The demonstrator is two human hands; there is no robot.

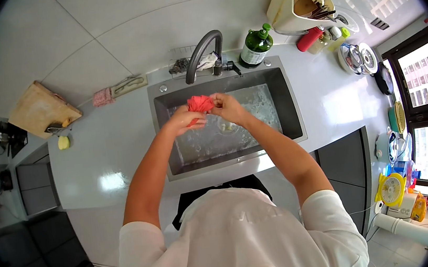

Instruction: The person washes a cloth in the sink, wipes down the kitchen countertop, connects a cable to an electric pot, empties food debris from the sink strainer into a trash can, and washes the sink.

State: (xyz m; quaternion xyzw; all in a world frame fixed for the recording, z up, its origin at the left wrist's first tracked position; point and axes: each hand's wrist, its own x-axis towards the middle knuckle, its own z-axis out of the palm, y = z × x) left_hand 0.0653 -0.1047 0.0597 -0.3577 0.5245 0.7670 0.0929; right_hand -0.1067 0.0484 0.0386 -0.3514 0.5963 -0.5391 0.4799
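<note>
A crumpled red cloth point(200, 103) is bunched up between my hands, above the grey sink point(288, 109) and just below the faucet's spout. My left hand point(185, 120) is closed around its lower left side, with a bit of red showing between the fingers. On the other side, the fingertips of my right hand point(229, 107) pinch the cloth's right edge. Water with foam point(255, 123) covers the sink bottom, and something small and pale lies near the drain. The dark gooseneck faucet point(204, 50) arches over the sink's back edge.
A green pump bottle point(256, 47) stands behind the sink, beside a wire rack point(180, 63). To the left are a cutting board point(42, 110), a yellow sponge point(63, 142) and a pink cloth point(102, 97). Bowls point(357, 59) and a utensil holder point(297, 10) stand right.
</note>
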